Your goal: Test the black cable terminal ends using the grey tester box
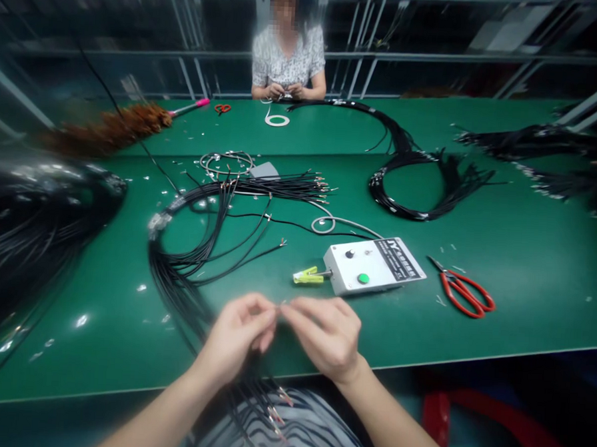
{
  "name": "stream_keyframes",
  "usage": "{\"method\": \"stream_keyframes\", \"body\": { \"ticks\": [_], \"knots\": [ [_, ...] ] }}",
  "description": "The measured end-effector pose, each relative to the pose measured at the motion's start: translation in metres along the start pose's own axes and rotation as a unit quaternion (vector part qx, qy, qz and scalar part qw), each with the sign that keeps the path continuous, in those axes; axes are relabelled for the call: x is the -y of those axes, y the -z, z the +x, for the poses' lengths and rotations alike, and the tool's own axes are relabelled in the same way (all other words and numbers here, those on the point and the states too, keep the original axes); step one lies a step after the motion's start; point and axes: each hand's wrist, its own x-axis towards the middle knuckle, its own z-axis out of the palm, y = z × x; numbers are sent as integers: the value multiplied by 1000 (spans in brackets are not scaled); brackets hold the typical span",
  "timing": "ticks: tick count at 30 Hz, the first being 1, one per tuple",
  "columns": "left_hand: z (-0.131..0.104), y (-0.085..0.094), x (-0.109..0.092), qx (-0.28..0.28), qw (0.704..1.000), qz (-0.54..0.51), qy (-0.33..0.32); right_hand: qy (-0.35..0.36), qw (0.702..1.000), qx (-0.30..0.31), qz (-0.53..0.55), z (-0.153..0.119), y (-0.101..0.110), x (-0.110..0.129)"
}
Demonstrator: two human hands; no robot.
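Close to the table's front edge, the fingertips of my left hand (246,324) and my right hand (325,331) almost meet in two pinches. Between them shows a small pale wire end (283,303), blurred and mostly covered by the fingers. A bundle of black cables (175,294) curves in from the left, passes beneath my left hand and hangs over the edge. Its stripped ends with coppery tips (278,416) lie over my striped clothing. Beyond my hands stands a white control box (376,264) with a green button, a knob and a yellow-green clip (308,275).
Red-handled cutters (468,292) lie at right. Coiled black cables (404,209) rest farther back, and a large cable heap (32,229) fills the left. Across the green table (526,275) sits a person (290,56) handling something small. A brown duster (118,127) lies back left.
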Motion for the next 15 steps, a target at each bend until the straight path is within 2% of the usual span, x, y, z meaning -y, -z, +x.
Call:
{"method": "stream_keyframes", "body": {
  "ticks": [3,4,6,8,10,13,15],
  "knots": [
    [0,-2,1,-24,1000,-2,-12,-3,998,31,45,-2,3,-2],
    [-1,-2,1,-29,999,-5,-14,-23,997,20,68,-3,3,-1],
    [-1,-3,2,-34,999,-9,-21,-119,984,-22,133,-4,-1,4],
    [-1,-3,3,-33,999,-5,-27,-257,939,-42,224,-3,-6,12],
    [-1,-2,6,-31,999,3,-32,-368,870,-19,328,1,-13,20],
    [-2,0,10,-29,999,19,-35,-440,783,-2,440,9,-23,31],
    [-2,1,13,-28,999,23,-38,-457,755,-34,469,13,-29,36]
  ]
}}
